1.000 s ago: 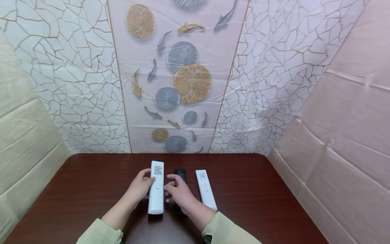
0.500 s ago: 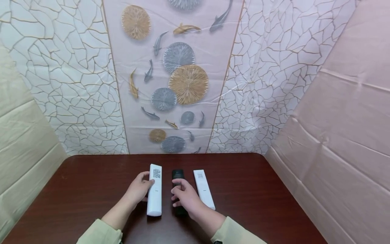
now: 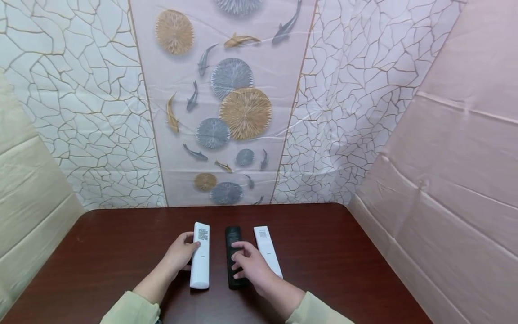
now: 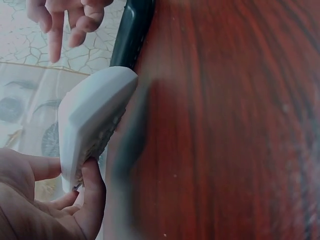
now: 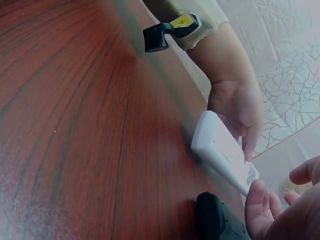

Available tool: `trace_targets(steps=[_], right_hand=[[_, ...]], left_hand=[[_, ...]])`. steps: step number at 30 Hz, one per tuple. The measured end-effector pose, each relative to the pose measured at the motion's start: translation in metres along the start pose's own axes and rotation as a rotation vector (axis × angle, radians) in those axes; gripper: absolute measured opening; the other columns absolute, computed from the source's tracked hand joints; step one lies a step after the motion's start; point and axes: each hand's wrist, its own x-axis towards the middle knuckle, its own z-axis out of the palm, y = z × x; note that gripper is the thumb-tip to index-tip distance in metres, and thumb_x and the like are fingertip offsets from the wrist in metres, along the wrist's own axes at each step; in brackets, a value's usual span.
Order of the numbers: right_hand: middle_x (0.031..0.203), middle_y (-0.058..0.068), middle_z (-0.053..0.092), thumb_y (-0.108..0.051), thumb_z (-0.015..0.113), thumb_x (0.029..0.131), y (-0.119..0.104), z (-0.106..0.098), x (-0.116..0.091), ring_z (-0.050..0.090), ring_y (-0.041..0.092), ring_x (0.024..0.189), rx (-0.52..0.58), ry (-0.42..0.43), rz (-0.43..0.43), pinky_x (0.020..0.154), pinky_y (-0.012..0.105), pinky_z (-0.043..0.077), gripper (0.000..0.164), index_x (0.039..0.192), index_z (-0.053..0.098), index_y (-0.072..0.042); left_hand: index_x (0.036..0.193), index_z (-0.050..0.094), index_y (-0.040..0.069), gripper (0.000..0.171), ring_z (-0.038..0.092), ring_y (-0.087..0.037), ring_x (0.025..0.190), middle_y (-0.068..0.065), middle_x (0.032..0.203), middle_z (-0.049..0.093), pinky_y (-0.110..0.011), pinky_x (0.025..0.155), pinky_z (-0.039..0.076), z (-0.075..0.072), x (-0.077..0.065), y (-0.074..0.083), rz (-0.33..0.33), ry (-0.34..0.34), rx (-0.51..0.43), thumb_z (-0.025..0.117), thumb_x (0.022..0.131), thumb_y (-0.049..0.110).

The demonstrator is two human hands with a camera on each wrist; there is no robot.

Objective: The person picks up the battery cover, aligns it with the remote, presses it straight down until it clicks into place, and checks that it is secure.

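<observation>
My left hand [image 3: 180, 255] pinches a white remote control [image 3: 200, 258] by its left side, thumb on top and fingers beneath. The remote's back, printed with a code square, faces up. In the left wrist view, its button side is turned down and the remote [image 4: 92, 107] is tilted just above the table. Over a black remote control [image 3: 233, 236] hovers my right hand [image 3: 252, 266], its fingers loosely bent and holding nothing. The hand covers part of the black remote in the head view. A second white remote control [image 3: 268, 253] lies back side up, right of the black one.
The dark red-brown wooden table [image 3: 332, 261] carries all three remotes. Behind it hangs a patterned cloth backdrop [image 3: 243, 157] with fish and round motifs. Plain cloth walls [image 3: 445, 202] close in both sides. A black camera mount [image 5: 157, 37] sits on the left wrist.
My right hand has moved right, away from the held white remote, to above the black remote. The left hand has lowered its white remote slightly. The head view has shifted a little.
</observation>
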Motion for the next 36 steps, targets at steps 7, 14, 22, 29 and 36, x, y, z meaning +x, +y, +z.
trace_targets(steps=[7, 14, 22, 29, 36], right_hand=[[0.104, 0.016, 0.059, -0.009, 0.054, 0.097, 0.002, -0.002, 0.000, 0.059, 0.022, 0.081, 0.016, -0.004, 0.011, 0.063, 0.033, 0.055, 0.037, 0.133, 0.054, -0.002], [0.103, 0.016, 0.059, -0.009, 0.053, 0.097, 0.003, 0.001, 0.000, 0.059, 0.021, 0.080, 0.022, -0.010, 0.016, 0.063, 0.033, 0.055, 0.035, 0.132, 0.055, -0.002], [0.102, 0.017, 0.059, -0.009, 0.053, 0.097, 0.004, -0.001, -0.001, 0.059, 0.021, 0.079, 0.030, 0.001, 0.022, 0.063, 0.032, 0.055, 0.035, 0.131, 0.055, -0.001], [0.104, 0.017, 0.059, -0.010, 0.053, 0.097, 0.006, 0.003, 0.000, 0.059, 0.021, 0.080, 0.040, -0.020, 0.028, 0.063, 0.032, 0.055, 0.035, 0.131, 0.055, -0.001], [0.102, 0.014, 0.059, -0.009, 0.053, 0.097, 0.006, -0.003, -0.001, 0.058, 0.022, 0.080, 0.036, -0.012, 0.015, 0.062, 0.031, 0.054, 0.036, 0.132, 0.053, 0.001]], left_hand=[[0.149, 0.031, -0.002, 0.055, 0.064, -0.029, 0.093, -0.029, 0.124, 0.052, -0.043, 0.062, 0.058, -0.001, 0.006, -0.008, -0.014, 0.004, 0.022, 0.052, 0.103, 0.019], [0.148, 0.031, -0.002, 0.054, 0.063, -0.031, 0.097, -0.029, 0.127, 0.050, -0.043, 0.064, 0.058, -0.005, 0.004, -0.009, -0.034, -0.002, 0.028, 0.051, 0.103, 0.020], [0.147, 0.035, 0.000, 0.053, 0.062, -0.030, 0.094, -0.027, 0.127, 0.052, -0.039, 0.062, 0.058, -0.004, 0.005, -0.010, -0.068, 0.001, 0.051, 0.052, 0.102, 0.024], [0.146, 0.038, 0.000, 0.051, 0.062, -0.030, 0.094, -0.026, 0.126, 0.053, -0.039, 0.062, 0.058, -0.011, -0.001, -0.013, -0.072, 0.010, 0.062, 0.050, 0.103, 0.024], [0.142, 0.047, -0.001, 0.045, 0.059, -0.029, 0.094, -0.025, 0.129, 0.054, -0.039, 0.062, 0.059, -0.014, -0.007, -0.010, -0.047, 0.017, 0.027, 0.049, 0.103, 0.022]])
